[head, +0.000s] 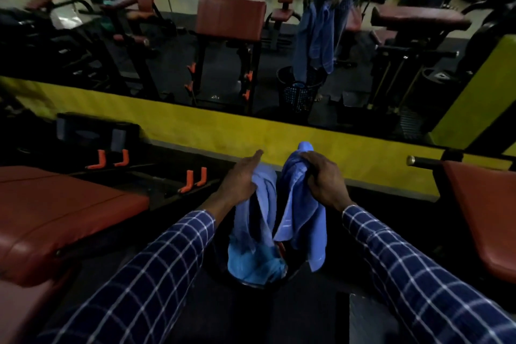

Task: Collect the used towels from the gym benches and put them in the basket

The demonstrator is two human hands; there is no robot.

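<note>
Two blue towels hang over a black basket [216, 257] on the dark gym floor, where a brighter blue towel [254, 265] already lies bunched inside. The person's right hand [324, 179] grips the darker towel [301, 204] by its gathered top; the left hand [240, 176], fingers stretched straight, rests against the paler towel [262, 204]. A red left bench [69, 212] and a right bench [480, 212] flank the basket, and a yellow ledge [307, 145] under a wall mirror [167, 64] runs just beyond.
</note>
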